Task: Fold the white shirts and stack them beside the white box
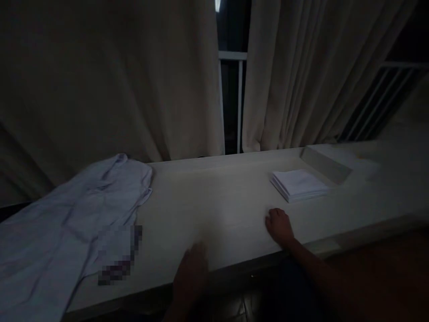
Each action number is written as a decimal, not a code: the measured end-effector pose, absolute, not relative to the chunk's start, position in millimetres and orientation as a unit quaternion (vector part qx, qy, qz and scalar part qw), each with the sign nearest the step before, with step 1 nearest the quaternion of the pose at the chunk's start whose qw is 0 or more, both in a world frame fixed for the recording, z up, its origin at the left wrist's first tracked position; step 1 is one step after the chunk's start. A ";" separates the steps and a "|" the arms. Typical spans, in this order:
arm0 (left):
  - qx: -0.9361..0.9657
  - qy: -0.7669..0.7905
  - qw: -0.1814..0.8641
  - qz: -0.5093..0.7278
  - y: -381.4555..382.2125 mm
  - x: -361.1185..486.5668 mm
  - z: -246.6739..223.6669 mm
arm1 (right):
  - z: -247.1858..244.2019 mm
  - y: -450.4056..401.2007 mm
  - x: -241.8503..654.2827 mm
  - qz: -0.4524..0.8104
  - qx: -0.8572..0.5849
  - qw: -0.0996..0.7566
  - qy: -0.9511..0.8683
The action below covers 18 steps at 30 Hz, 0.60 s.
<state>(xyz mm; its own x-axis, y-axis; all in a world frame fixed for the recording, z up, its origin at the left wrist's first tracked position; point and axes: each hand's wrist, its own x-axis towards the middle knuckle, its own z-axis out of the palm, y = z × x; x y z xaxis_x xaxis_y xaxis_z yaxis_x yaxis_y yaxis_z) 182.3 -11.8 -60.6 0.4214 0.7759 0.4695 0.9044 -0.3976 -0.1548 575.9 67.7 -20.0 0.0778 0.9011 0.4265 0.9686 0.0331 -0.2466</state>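
Note:
My right hand point(279, 227) rests on the pale tabletop with its fingers curled in and nothing seen in them. Just beyond it lies a neatly folded white stack point(300, 184), cloth or paper, apart from the hand. My left hand point(191, 273) is over the front edge of the table, smeared by motion, so its fingers are unclear; no object shows in it. To the left a pale, striped-looking shirt point(97, 210) is spread out and creased, out of reach of both hands' touch. A pixelated patch point(117, 255) hides something at the shirt's right edge.
The long pale table point(201, 197) has a low raised back rim and a divider point(325, 165) at the right. Blurred white sheets point(358, 163) lie beyond the divider. Beige curtains point(174, 80) hang behind, with a white railing point(233, 56) in the gap. The room is dim.

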 end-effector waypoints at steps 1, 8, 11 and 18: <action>-0.817 -0.513 0.199 -0.170 -9.9 183.4 -62.8 | -21.2 69.9 577.1 -0.057 -0.695 0.273 -0.662; -0.818 -0.490 0.201 -0.224 4.4 183.2 -78.7 | -28.8 96.5 625.9 0.020 -0.783 0.511 -0.355; -0.818 -0.477 0.209 -0.247 4.9 182.5 -82.3 | -21.6 104.8 652.8 0.007 -0.800 0.495 -0.339; -0.822 -0.485 0.202 -0.218 6.2 179.5 -86.6 | -6.3 134.4 668.9 0.019 -0.828 0.440 -0.349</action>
